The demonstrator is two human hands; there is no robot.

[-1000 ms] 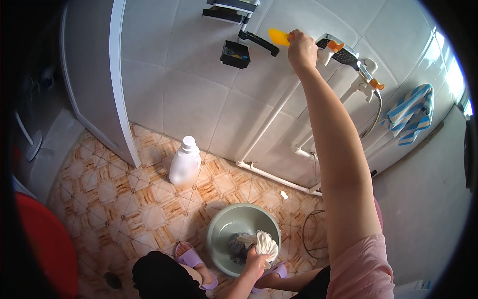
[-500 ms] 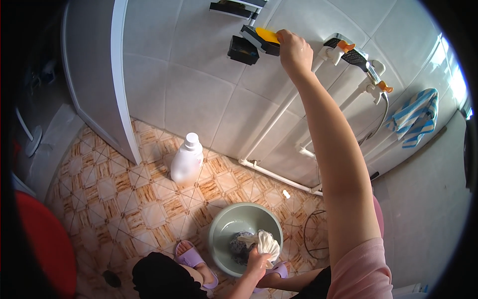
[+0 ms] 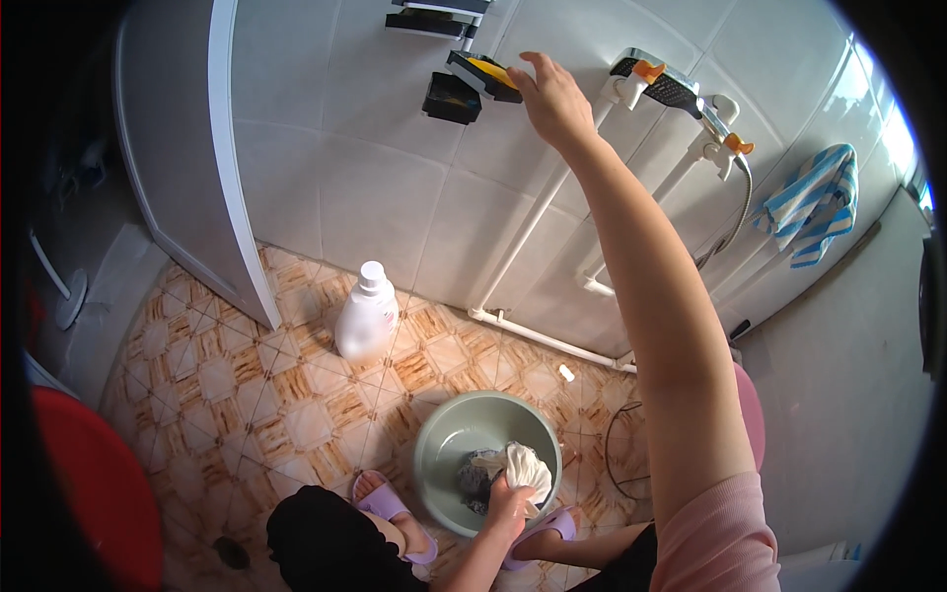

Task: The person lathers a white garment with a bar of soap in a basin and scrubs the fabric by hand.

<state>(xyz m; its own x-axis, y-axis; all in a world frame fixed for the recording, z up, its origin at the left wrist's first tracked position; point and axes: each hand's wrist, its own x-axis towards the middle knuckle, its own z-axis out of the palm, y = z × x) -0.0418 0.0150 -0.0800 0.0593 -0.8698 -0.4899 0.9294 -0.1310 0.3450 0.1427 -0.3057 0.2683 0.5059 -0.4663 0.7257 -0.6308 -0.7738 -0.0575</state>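
Observation:
My right hand [image 3: 559, 99] is raised at the wall, its fingers apart and empty. Just left of its thumb, a yellow bar of what looks like soap [image 3: 490, 70] lies in a tilted black soap dish [image 3: 468, 67]. Another black dish [image 3: 453, 100] hangs below that one. Low down, my left hand [image 3: 509, 503] is closed around a bunched white cloth [image 3: 527, 469] over a grey-green basin [image 3: 431, 424]. Dark grey wet fabric [image 3: 475, 481] lies in the basin beside the cloth.
A white bottle [image 3: 368, 314] stands on the tiled floor. White pipes [image 3: 528, 237] and a shower head [image 3: 671, 91] are on the wall. A striped towel [image 3: 811, 205] hangs at right. A red tub [image 3: 89, 493] is at left, a door [image 3: 187, 138] behind it.
My right hand has let go of the yellow bar, which now sits lower in the dish, and its fingers have spread. My left hand keeps hold of the white cloth. The view has shifted slightly.

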